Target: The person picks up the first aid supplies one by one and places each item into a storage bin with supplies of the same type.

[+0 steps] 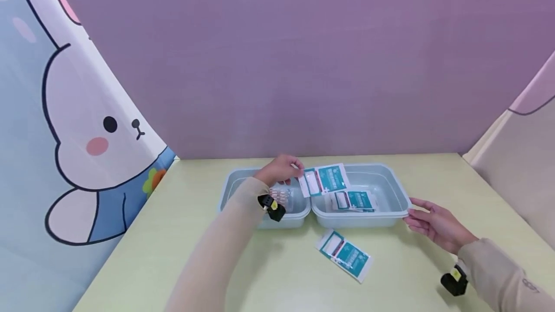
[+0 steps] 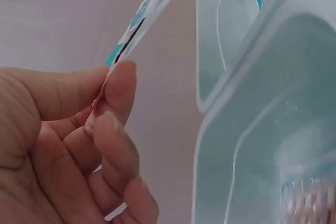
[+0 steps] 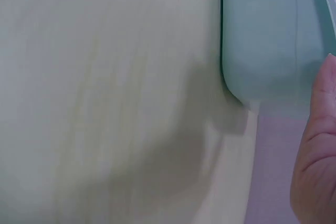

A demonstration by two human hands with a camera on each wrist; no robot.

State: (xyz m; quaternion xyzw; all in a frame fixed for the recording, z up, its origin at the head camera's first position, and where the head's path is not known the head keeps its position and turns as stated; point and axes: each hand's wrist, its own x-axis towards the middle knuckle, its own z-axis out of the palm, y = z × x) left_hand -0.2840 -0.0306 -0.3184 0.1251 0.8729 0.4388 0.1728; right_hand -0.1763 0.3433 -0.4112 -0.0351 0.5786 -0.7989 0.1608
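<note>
My left hand [image 1: 281,169] pinches one end of a flat white-and-teal packet [image 1: 326,179] between thumb and fingers. The packet hangs over the inner edge of the right light-blue plastic bin [image 1: 388,187]. Inside that bin lie similar packets [image 1: 362,200]. At the bin's right front corner, my right hand [image 1: 440,225] holds the rim; its far fingers are partly hidden. One more teal packet [image 1: 345,255] lies on the table in front of the bins. Left of the first stands a second light-blue bin [image 1: 234,184], partly covered by my left arm, with a clear pack of cotton swabs [image 1: 282,197] inside.
The two bins stand side by side on a pale yellow table [image 1: 182,235]. Behind them rises a purple cloth backdrop [image 1: 303,61]. A printed rabbit curtain [image 1: 99,124] hangs on the left, and a pale cloth [image 1: 520,143] on the right.
</note>
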